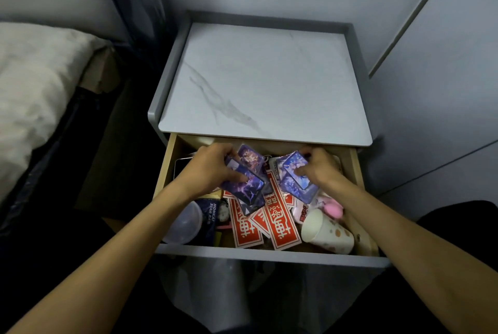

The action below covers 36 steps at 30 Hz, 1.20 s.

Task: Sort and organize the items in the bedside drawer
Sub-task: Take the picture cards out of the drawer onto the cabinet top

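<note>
Purple picture cards (244, 182), several, gripped in left hand (213, 169) above open drawer (269, 255). Right hand (315, 168) pinches further blue cards (293, 177). Red packets (280, 222) and paper cup (327, 231) lie beneath.

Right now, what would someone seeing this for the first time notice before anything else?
The eye goes to the open drawer, where the left hand grips a loose fan of purple picture cards and the right hand holds a bluish stack beside it. Below them, bright red printed strips lie across the middle clutter, and a dotted paper cup lies on its side at the front right.
</note>
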### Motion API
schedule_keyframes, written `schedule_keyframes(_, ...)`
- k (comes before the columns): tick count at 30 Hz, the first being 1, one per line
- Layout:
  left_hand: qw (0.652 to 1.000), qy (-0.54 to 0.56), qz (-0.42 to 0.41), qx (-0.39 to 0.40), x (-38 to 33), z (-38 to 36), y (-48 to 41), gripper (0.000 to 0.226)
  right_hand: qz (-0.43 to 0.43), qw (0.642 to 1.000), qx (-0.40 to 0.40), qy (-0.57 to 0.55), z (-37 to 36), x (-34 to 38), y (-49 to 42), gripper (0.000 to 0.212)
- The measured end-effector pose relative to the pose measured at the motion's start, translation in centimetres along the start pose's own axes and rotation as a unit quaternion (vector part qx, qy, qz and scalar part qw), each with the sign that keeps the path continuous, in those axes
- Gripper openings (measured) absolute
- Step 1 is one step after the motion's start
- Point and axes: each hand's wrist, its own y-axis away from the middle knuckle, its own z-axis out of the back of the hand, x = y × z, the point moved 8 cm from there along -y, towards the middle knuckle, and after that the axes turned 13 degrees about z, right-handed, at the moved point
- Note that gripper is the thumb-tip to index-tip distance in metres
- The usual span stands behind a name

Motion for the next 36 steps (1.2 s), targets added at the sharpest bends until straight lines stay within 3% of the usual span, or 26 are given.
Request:
schedule_keyframes(17, 1.0, 0.014, 0.022, 0.0, 0.8, -0.5, -0.1, 0.031, 0.011, 0.996, 0.024, 0.08, -0.8, 1.4, 0.4, 0.041)
schedule_keyframes(21, 0.999, 0.035, 0.029, 0.0, 1.0, -0.5, -0.3, 0.03, 0.024, 0.991, 0.04, 0.122, -1.2, 1.8, 0.7, 0.049)
schedule_keyframes(27, 0.996, 0.081, 0.04, -0.016, 1.7, -0.1, -0.4, 0.037, 0.058, 0.981, 0.064, 0.176, -3.3, 3.1, 1.4, 0.066)
schedule_keyframes(33, 0.991, 0.122, 0.049, -0.031, 2.5, 0.3, -0.5, 0.062, 0.022, 0.985, 0.051, 0.162, -2.5, 2.5, 0.9, 0.066)
schedule_keyframes(36, 0.993, 0.108, 0.047, -0.031, 2.5, 0.2, -0.6, 0.047, 0.036, 0.987, 0.021, 0.154, -1.9, 2.8, 0.8, 0.066)
